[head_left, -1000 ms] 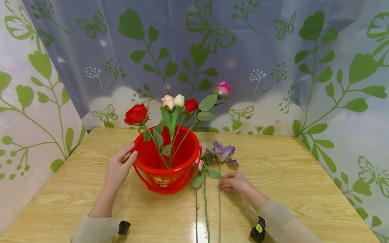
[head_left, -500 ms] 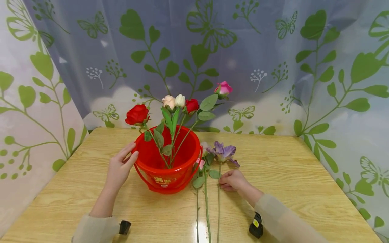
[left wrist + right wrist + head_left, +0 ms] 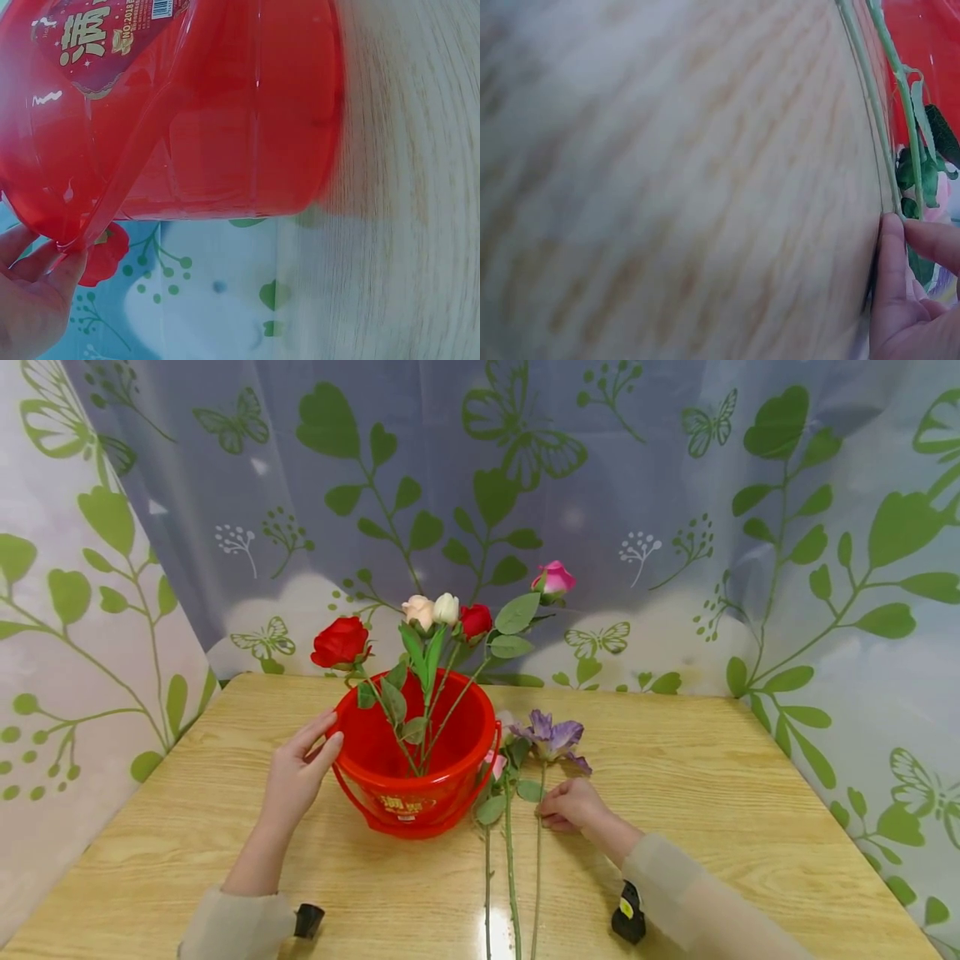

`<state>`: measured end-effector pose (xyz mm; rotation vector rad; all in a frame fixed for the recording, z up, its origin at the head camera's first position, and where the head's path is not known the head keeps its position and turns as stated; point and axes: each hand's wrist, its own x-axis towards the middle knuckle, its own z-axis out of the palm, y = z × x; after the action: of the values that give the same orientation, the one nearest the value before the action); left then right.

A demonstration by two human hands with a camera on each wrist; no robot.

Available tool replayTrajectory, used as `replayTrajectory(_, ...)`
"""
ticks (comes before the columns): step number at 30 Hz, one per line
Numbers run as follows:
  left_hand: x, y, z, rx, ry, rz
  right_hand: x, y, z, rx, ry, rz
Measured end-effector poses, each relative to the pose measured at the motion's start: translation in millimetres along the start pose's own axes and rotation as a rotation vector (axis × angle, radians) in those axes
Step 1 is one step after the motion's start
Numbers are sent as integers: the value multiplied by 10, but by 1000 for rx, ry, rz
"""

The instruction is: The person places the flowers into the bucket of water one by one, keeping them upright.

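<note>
A red plastic bucket (image 3: 438, 806) stands on the table with several artificial flowers upright in it: a large red rose (image 3: 341, 643), a smaller red one, a peach one, a white bud and a pink rose (image 3: 555, 578). My left hand (image 3: 295, 777) grips its left rim, beside the handle's end in the left wrist view. On the table right of the bucket lies a purple flower (image 3: 553, 737) with a long stem. My right hand (image 3: 576, 806) pinches that stem (image 3: 877, 127) between thumb and finger, below the bloom.
Two more stems with pink flowers (image 3: 495, 765) and green leaves (image 3: 491, 810) lie between the bucket and the purple flower. The wooden table (image 3: 697, 793) backs onto a patterned curtain (image 3: 645, 460). Black wrist cameras sit at both sleeves.
My right hand has shifted slightly left and the purple flower's lower stem has swung left with it. The left hand stays at the bucket's rim.
</note>
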<state>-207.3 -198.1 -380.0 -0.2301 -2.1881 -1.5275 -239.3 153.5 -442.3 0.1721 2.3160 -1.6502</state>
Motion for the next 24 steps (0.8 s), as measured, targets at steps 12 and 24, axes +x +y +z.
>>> replayTrajectory(12, -5, -25, 12, 5, 0, 6, 43, 104, -54, 52, -33, 1)
replayTrajectory(24, -6, 4, 3, 0, 5, -1, -99, -47, -94, 140, -15, 7)
